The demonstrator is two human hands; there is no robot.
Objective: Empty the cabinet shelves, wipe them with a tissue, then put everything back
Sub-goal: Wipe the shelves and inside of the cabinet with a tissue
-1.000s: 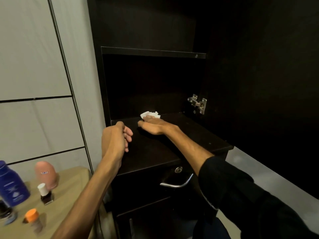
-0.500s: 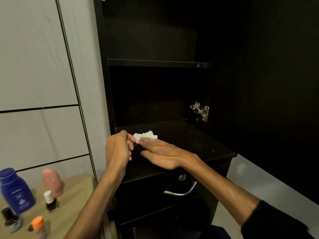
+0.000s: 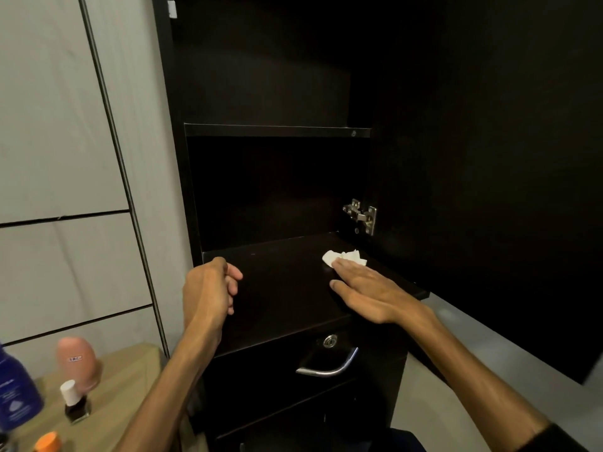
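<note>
One tissue (image 3: 344, 257) under right fingers (image 3: 350, 268).

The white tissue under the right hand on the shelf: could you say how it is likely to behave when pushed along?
The tissue looks crumpled and thin, so it is probably floppy and light. Pinned by the flat right hand, it should slide on the smooth dark shelf, though it may bunch up further.

The right hand (image 3: 368, 291) lies flat on the lower shelf (image 3: 287, 288), fingertips pressing a white tissue (image 3: 342, 257) at the far right near the hinge (image 3: 360, 215). The left hand (image 3: 208, 291) hovers loosely curled at the shelf's left. Bottles (image 3: 76, 363) stand on a table (image 3: 124, 380) at near left.
</note>
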